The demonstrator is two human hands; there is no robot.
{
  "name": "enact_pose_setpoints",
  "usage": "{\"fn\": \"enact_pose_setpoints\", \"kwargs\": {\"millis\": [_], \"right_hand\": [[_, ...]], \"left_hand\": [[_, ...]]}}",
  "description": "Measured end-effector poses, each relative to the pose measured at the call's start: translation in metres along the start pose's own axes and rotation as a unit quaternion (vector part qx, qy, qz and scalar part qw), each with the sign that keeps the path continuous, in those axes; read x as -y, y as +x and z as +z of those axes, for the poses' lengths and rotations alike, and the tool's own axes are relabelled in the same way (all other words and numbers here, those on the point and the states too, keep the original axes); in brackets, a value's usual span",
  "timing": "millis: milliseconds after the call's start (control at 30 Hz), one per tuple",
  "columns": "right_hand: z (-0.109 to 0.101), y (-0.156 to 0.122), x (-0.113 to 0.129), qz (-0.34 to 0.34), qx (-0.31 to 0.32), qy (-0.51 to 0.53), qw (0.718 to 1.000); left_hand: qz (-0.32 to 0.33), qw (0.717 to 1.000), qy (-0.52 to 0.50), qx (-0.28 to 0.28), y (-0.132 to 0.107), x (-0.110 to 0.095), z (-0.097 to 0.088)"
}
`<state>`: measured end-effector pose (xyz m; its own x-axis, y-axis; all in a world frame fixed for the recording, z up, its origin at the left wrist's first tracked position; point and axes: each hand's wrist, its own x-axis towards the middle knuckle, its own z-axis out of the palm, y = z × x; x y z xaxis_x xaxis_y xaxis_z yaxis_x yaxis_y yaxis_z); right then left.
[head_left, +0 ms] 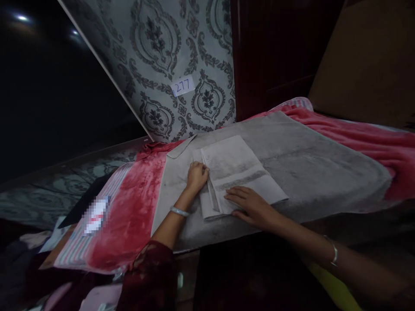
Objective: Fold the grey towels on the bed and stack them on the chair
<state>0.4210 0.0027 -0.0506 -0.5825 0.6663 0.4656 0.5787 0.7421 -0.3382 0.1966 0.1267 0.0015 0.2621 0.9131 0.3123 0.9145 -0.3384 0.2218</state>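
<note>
Where hands [197, 175] [251, 208] touch, folded rectangular cloth [231, 157], mottled grey sheet [311, 164]

I see a red plush blanket [129, 211] with a striped border [114, 185] covering a wooden-edged support [57, 251] — bed or table, I can't tell. Over it spreads a gray cloth [304, 160], one corner turned back, bearing a folded paler cloth [231, 155] — and a pixelated item [95, 217] lies on the left border.

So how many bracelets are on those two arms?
2: a pale bracelet just behind the left hand and a thin bracelet farther back behind the right hand. The dark red sleeve might hide more.
</note>
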Motion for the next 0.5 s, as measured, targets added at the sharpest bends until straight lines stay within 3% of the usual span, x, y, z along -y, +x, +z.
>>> {"fn": "enact_pose_setpoints", "kwargs": {"millis": [133,267,367,500], "right_hand": [[0.013,0.004,0.006,-0.033,-0.027,-0.045,0.998],[0.025,-0.001,0.004,-0.060,-0.050,-0.070,0.994],[0.027,0.000,0.000,-0.052,-0.086,-0.030,0.994],[0.024,0.009,0.003,0.012,-0.196,0.044,0.980]], "left_hand": [[-0.010,0.999,-0.049,-0.006,-0.055,-0.003,-0.010],[0.093,0.989,-0.112,0.014,-0.100,-0.013,-0.015],[0.151,0.983,-0.102,0.031,-0.117,-0.019,-0.019],[0.182,0.981,-0.059,0.032,-0.121,-0.018,-0.019]]}}
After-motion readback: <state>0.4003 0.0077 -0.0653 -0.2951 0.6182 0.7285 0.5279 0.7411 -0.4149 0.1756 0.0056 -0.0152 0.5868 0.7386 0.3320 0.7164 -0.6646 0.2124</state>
